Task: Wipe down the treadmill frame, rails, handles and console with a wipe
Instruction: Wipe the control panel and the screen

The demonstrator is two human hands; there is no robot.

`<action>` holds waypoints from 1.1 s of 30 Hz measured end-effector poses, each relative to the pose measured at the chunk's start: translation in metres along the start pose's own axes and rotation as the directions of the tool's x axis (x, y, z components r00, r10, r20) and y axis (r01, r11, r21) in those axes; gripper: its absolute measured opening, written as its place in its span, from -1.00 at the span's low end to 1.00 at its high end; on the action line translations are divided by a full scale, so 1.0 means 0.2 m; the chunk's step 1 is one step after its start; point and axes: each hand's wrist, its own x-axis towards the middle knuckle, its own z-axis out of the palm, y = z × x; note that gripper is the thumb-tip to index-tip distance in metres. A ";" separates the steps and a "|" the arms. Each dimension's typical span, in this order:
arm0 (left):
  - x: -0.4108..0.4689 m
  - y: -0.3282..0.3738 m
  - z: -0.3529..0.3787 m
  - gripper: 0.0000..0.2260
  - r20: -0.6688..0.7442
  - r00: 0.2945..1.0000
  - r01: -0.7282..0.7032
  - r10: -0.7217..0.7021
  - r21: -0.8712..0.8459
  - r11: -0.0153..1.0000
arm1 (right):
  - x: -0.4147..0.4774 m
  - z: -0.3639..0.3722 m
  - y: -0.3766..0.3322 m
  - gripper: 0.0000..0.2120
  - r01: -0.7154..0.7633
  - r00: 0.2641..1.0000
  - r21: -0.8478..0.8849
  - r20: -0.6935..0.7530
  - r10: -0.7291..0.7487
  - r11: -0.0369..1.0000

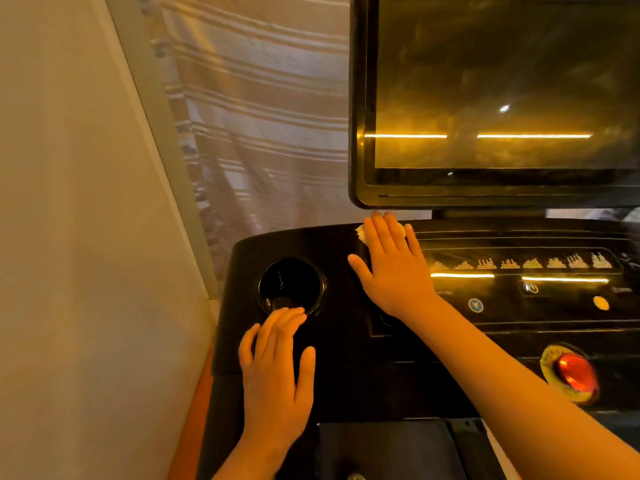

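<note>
The black treadmill console (339, 341) fills the lower right of the head view, under a dark screen (495, 84). My right hand (391, 268) lies flat with straight fingers on the console's upper left part, pressing a white wipe (360, 233) whose edge shows beside the fingers. My left hand (277, 368) rests flat on the console just below a round cup holder (291, 285), fingertips at its rim. It holds nothing.
A red stop button (575, 374) sits at the console's right. Lit program icons (519, 263) and small buttons (475, 304) run right of my right hand. A beige wall (69, 237) stands close on the left, with a striped curtain (263, 116) behind.
</note>
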 end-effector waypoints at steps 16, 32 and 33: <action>0.03 0.06 0.01 -0.58 -0.002 0.998 0.061 -0.061 0.048 0.997 | 0.01 -0.02 0.11 -0.39 0.145 0.989 -0.006 0.038 -0.145 0.989; 0.06 0.35 0.21 -0.59 0.063 0.998 -0.034 0.029 0.077 0.996 | -0.19 -0.14 0.92 -0.38 -0.241 0.968 0.091 0.089 0.234 0.966; 0.06 0.35 0.21 -0.58 0.066 0.997 -0.033 0.027 0.086 0.996 | -0.18 -0.14 0.87 -0.36 -0.247 0.967 0.094 0.082 0.240 0.964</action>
